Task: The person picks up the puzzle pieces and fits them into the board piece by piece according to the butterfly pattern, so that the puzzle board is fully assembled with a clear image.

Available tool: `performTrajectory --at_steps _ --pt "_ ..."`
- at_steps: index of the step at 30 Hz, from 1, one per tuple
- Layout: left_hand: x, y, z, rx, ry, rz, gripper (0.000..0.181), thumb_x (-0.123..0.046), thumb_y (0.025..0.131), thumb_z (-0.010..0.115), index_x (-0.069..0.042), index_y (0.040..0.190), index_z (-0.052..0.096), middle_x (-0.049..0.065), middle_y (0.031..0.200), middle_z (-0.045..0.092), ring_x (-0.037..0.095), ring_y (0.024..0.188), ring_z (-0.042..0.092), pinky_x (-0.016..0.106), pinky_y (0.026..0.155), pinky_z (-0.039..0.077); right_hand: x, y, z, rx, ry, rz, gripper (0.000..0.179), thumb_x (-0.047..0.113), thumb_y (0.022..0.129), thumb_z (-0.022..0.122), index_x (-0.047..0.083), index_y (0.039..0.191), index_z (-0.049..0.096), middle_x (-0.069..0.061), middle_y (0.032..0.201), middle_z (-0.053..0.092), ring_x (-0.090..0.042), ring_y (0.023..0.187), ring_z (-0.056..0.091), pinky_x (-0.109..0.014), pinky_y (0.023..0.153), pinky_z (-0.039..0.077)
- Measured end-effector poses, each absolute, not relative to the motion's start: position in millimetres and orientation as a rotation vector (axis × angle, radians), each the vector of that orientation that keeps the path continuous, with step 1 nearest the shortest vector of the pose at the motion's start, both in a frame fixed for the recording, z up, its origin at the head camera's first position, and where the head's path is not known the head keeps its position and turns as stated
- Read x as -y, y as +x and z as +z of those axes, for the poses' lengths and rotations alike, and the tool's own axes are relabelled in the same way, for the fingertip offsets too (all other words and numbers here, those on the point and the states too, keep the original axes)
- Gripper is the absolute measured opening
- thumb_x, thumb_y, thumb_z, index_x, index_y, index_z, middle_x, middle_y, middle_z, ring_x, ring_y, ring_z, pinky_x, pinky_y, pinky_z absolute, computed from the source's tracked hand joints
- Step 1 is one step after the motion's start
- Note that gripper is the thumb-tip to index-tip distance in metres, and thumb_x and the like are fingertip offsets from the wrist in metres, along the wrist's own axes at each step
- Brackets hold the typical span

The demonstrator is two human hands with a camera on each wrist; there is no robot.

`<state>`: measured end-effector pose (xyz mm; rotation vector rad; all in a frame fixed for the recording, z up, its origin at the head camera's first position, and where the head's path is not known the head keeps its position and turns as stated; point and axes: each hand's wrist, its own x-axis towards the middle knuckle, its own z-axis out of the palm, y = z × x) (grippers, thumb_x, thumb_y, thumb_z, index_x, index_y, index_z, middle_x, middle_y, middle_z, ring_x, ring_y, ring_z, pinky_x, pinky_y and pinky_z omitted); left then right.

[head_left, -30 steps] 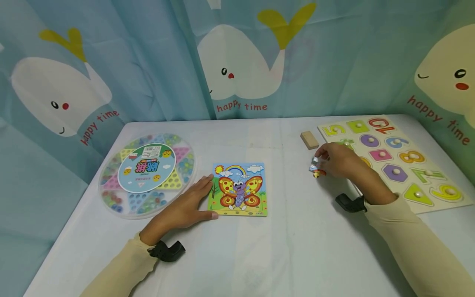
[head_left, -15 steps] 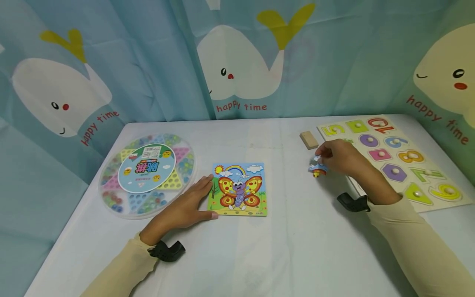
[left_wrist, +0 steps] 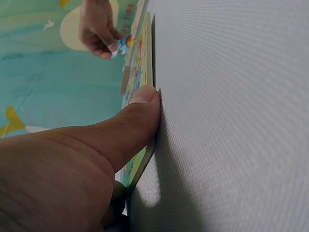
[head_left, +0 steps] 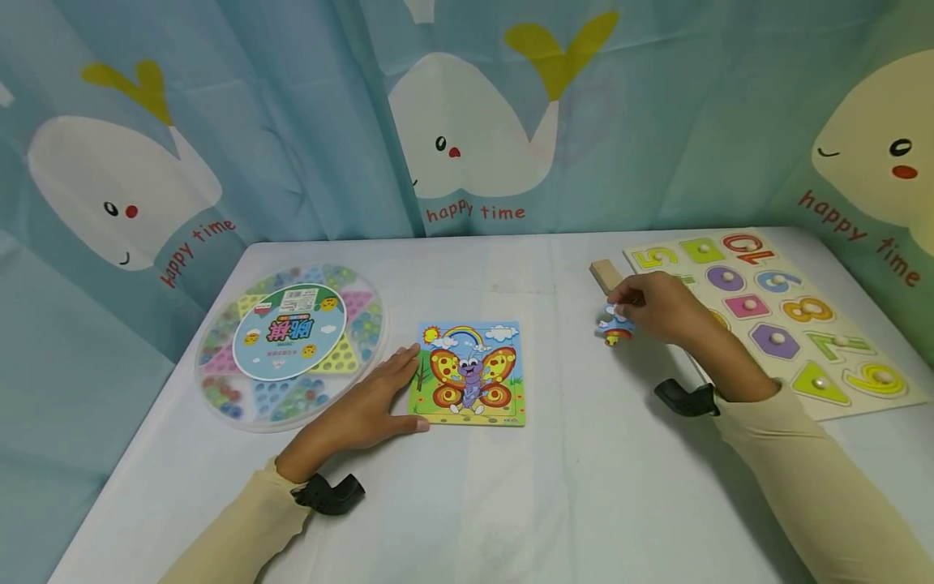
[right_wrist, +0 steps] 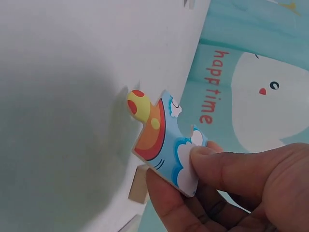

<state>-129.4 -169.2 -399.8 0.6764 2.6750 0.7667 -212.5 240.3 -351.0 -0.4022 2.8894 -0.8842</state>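
Observation:
In the head view, my left hand rests on the table at the near left corner of a square butterfly jigsaw puzzle. Its extended fingers lie along the puzzle's left edge. The thumb touches the near edge, as the left wrist view shows. Above the table, to the right of the puzzle, my right hand pinches a jigsaw piece between thumb and fingers. That piece is light blue with white clouds, a red-orange band and a yellow knob with red spots.
A round Chinese checkers set with marbles lies to the left. At the right is a peg puzzle board of numbers and shapes, partly behind my right arm. A small wooden block lies just beyond my right hand. A whale-print curtain hangs behind the table.
My right hand has moved slightly left with the jigsaw piece, whose printed face has turned more into view. My left hand and the butterfly puzzle have stayed put.

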Motion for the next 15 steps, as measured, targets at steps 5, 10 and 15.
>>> performTrajectory --at_steps 5,10,15 --pt "169.7 -129.5 -400.1 -2.677 0.678 0.766 0.097 -0.042 0.083 0.076 -0.004 0.154 0.021 0.006 0.161 0.013 0.027 0.147 0.009 0.048 0.115 0.017 -231.1 -213.1 -348.7 -2.881 -0.427 -0.9 0.011 -0.001 0.091 0.062 -0.006 0.1 0.068 -0.014 0.09 0.065 -0.027 0.082 0.055 -0.033 0.067 0.046" --pt "170.3 -130.1 -401.3 -2.676 0.695 0.761 0.097 -0.044 0.084 0.075 -0.003 0.154 0.022 0.007 0.162 0.012 0.027 0.147 0.008 0.048 0.115 0.016 -225.1 -214.6 -348.5 -2.868 -0.462 -0.874 0.018 -0.003 0.091 0.061 -0.009 0.105 0.069 -0.016 0.093 0.067 -0.029 0.084 0.059 -0.033 0.066 0.048" --pt "170.7 -130.6 -402.1 -2.676 0.696 0.759 0.098 -0.045 0.084 0.075 -0.003 0.154 0.021 0.007 0.162 0.012 0.027 0.147 0.009 0.048 0.115 0.016 -220.8 -215.6 -348.7 -2.865 -0.464 -0.871 0.019 -0.001 0.091 0.061 -0.008 0.106 0.07 -0.018 0.097 0.069 -0.029 0.087 0.058 -0.037 0.07 0.048"
